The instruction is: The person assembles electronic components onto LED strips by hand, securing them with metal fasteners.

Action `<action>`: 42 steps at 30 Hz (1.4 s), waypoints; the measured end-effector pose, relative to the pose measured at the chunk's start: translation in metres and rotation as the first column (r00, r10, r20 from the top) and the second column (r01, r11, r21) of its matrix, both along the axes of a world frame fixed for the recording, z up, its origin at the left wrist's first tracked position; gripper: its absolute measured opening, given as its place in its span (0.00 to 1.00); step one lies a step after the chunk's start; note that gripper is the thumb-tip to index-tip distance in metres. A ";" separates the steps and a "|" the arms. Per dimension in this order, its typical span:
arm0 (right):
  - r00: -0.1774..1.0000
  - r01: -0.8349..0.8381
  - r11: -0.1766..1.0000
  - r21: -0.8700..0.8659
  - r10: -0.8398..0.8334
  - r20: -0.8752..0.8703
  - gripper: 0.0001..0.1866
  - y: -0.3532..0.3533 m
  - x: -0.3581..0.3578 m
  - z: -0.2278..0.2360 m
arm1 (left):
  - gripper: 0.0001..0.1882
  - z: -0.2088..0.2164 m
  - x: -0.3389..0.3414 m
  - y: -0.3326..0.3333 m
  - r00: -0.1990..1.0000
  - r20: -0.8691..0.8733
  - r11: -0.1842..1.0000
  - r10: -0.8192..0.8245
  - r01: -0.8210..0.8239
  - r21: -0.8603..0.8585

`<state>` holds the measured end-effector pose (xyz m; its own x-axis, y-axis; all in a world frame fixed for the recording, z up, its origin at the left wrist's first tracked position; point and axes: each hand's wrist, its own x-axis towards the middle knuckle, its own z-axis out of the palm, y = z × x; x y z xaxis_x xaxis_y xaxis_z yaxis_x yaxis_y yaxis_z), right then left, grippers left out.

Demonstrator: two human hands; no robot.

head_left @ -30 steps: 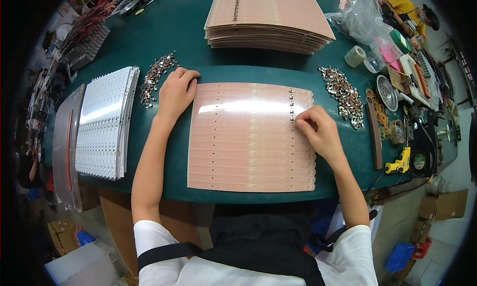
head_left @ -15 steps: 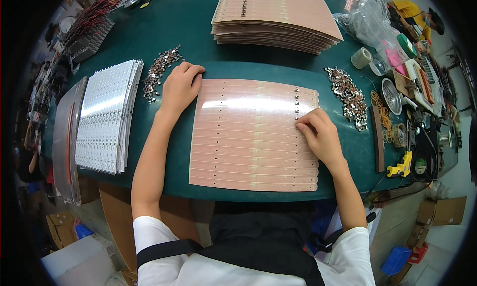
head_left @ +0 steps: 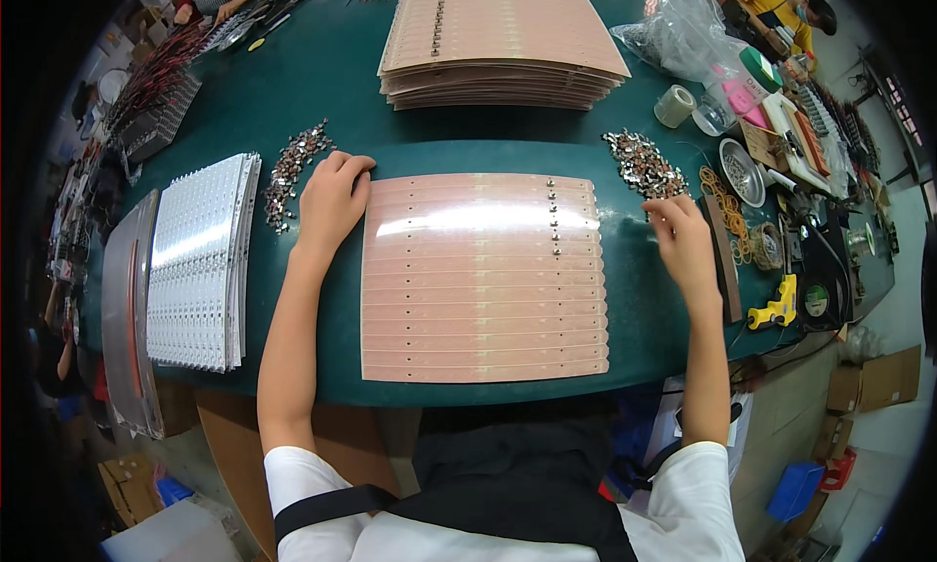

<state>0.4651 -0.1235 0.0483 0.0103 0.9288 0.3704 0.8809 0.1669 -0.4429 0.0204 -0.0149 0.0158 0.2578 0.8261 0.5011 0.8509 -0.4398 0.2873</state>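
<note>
A pinkish panel (head_left: 483, 298), divided into several long strips, lies flat on the green table. Small metal clips (head_left: 553, 210) stand in a row of its holes near the upper right. My left hand (head_left: 335, 191) rests at the panel's upper left corner, fingers curled together; whatever they hold is hidden. Beside it lies a loose pile of small metal clips (head_left: 291, 166). Off the panel's right side, my right hand (head_left: 683, 235) has its fingertips drawn together at the near edge of another clip pile (head_left: 644, 162). I cannot make out what is between them.
Behind the panel rises a stack of similar pink panels (head_left: 503, 30). Silvery perforated sheets (head_left: 200, 269) are stacked at the left. On the right are a dark bar (head_left: 720, 259), rubber bands (head_left: 730, 215), a metal bowl (head_left: 742, 171) and a yellow glue gun (head_left: 776, 306). Other people work farther off.
My right hand has left the row of clips on the panel and moved right to the clip pile. My left hand stays at the panel's corner. The whole view has shifted slightly.
</note>
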 end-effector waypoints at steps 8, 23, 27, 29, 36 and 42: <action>0.892 -0.227 0.969 0.099 0.166 0.419 0.08 0.005 0.021 -0.007 | 0.07 0.000 -0.001 -0.002 1.000 -0.003 1.000 0.002 -0.002 0.002; 0.908 -0.263 0.960 -0.095 0.213 -0.359 0.07 -0.031 -0.084 -0.005 | 0.07 0.000 -0.001 0.000 1.000 -0.005 1.000 -0.008 0.008 0.003; 0.930 -0.276 0.958 -0.073 0.247 -0.273 0.06 -0.032 -0.085 -0.004 | 0.07 0.000 0.001 0.001 1.000 0.008 1.000 -0.017 0.017 0.003; 0.931 -0.277 0.957 -0.089 0.245 -0.270 0.05 -0.032 -0.087 -0.004 | 0.07 -0.001 0.002 0.000 1.000 0.013 1.000 -0.006 0.006 -0.001; 0.940 -0.290 0.953 -0.087 0.266 -0.216 0.04 -0.032 -0.096 -0.009 | 0.07 0.001 -0.005 -0.004 1.000 0.000 1.000 0.006 -0.006 -0.011; 0.935 -0.353 0.936 -0.013 0.353 0.030 0.04 -0.032 -0.097 -0.004 | 0.07 0.002 0.000 0.006 0.997 0.007 0.997 -0.073 0.072 0.035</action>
<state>0.3684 -0.1554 0.0439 -0.3302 0.8730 0.3588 0.7794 0.4666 -0.4180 0.0208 -0.0085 0.0175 0.3122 0.7873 0.5318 0.8141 -0.5102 0.2774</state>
